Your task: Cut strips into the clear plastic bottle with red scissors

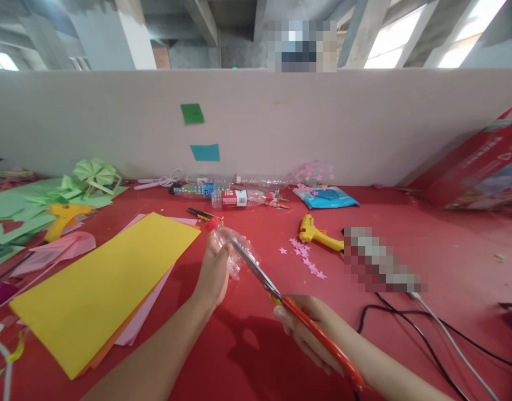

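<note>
Left hand (pixel 214 273) grasping clear bottle piece (pixel 245 252), red cap (pixel 213 224) on; right hand (pixel 322 311) grasping red-handled scissors (pixel 259 272), blades against the plastic. Piece is held up over the red surface (pixel 448 239). Looks short, so probably cut down already; cutting seems partway, exact cut line unclear. Beyond: labelled bottle (pixel 234 198) appears uncut, glue gun (pixel 322 239) unheld, pink stars (pixel 310 264) loose, yellow paper (pixel 109 289) flat, looks uncut.

Head-height view, forward and down
</note>
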`<state>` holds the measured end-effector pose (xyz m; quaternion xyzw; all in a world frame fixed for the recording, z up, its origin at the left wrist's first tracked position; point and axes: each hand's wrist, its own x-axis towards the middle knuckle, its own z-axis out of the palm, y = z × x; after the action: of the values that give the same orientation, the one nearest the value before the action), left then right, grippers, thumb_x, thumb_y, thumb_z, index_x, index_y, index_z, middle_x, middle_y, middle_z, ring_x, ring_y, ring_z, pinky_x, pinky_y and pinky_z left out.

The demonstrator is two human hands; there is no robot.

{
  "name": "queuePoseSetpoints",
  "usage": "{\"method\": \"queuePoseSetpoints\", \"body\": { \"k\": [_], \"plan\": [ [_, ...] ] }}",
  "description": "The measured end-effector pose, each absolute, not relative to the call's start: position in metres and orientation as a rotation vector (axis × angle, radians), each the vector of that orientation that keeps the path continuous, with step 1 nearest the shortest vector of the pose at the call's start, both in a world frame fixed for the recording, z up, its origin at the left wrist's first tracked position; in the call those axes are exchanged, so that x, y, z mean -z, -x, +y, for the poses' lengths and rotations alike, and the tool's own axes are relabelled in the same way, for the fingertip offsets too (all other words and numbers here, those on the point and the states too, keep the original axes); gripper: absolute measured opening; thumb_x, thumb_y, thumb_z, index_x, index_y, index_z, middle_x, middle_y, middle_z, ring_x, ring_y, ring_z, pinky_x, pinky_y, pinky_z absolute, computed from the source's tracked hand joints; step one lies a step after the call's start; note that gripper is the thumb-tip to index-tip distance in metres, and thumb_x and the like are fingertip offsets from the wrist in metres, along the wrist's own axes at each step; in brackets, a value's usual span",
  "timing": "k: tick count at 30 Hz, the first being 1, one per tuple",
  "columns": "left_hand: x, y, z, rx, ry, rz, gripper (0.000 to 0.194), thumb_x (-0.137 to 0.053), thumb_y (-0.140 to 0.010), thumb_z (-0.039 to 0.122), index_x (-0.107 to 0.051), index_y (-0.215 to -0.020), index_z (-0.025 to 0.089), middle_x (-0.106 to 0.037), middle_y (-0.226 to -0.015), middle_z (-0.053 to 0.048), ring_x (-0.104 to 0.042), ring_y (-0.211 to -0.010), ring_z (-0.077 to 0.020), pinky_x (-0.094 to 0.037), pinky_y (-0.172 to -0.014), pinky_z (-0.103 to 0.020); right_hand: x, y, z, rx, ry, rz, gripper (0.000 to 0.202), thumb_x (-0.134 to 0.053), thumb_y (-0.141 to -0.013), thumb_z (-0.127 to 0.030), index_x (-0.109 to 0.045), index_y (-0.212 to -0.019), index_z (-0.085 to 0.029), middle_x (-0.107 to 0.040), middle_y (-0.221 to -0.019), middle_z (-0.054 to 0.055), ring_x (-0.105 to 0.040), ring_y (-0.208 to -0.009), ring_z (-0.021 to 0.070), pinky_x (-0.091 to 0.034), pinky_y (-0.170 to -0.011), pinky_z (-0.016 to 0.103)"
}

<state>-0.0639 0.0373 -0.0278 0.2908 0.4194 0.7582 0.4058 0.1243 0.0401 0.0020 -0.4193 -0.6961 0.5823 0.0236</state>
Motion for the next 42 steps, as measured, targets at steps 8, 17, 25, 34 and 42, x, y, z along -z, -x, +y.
{"method": "queuePoseSetpoints", "body": {
  "k": [8,17,25,34,42],
  "plan": [
    [0.026,0.065,0.037,-1.909,-0.765,1.106,0.03,-0.067,-0.072,0.034,-0.051,-0.095,0.023,-0.068,-0.089,-0.002,-0.066,-0.09,-0.02,-0.048,-0.085,-0.037,-0.002,-0.124,0.042,-1.823,1.256,-2.116,0.048,-0.052,-0.08,-0.063,-0.035,-0.063,-0.022,-0.033,-0.038,-0.012,-0.029,-0.03,0.0035,-0.022,-0.031,0.015],
    [0.029,0.062,0.034,-1.882,-0.911,1.089,0.036,-0.07,-0.072,0.044,-0.053,-0.094,0.021,-0.067,-0.092,-0.005,-0.065,-0.094,-0.0226,-0.046,-0.089,-0.039,-0.004,-0.126,0.04,-1.821,1.215,-2.146,0.052,-0.044,-0.08,-0.071,-0.036,-0.063,-0.022,-0.029,-0.036,-0.012,-0.028,-0.03,0.0039,-0.022,-0.032,0.016],
    [0.035,0.065,0.036,-1.875,-0.85,1.125,0.037,-0.07,-0.073,0.042,-0.053,-0.099,0.022,-0.066,-0.101,-0.006,-0.062,-0.104,-0.0228,-0.044,-0.093,-0.038,0.005,-0.125,0.042,-1.836,1.275,-2.112,0.048,-0.047,-0.083,-0.064,-0.036,-0.063,-0.022,-0.034,-0.034,-0.011,-0.031,-0.027,0.0044,-0.023,-0.03,0.015],
    [0.028,0.062,0.034,-1.864,-0.954,1.123,0.033,-0.069,-0.074,0.042,-0.054,-0.096,0.022,-0.068,-0.094,-0.005,-0.063,-0.097,-0.0223,-0.046,-0.089,-0.037,-0.004,-0.126,0.041,-1.848,1.196,-2.107,0.056,-0.043,-0.074,-0.078,-0.038,-0.066,-0.022,-0.03,-0.036,-0.012,-0.027,-0.03,0.0047,-0.023,-0.032,0.016],
    [0.029,0.063,0.035,-1.853,-1.014,1.135,0.029,-0.068,-0.075,0.038,-0.055,-0.096,0.022,-0.068,-0.093,-0.006,-0.064,-0.095,-0.0221,-0.048,-0.081,-0.034,-0.006,-0.124,0.04,-1.832,1.267,-2.087,0.047,-0.049,-0.082,-0.062,-0.035,-0.06,-0.022,-0.03,-0.033,-0.012,-0.027,-0.026,0.0035,-0.019,-0.03,0.016]
  ]
}}
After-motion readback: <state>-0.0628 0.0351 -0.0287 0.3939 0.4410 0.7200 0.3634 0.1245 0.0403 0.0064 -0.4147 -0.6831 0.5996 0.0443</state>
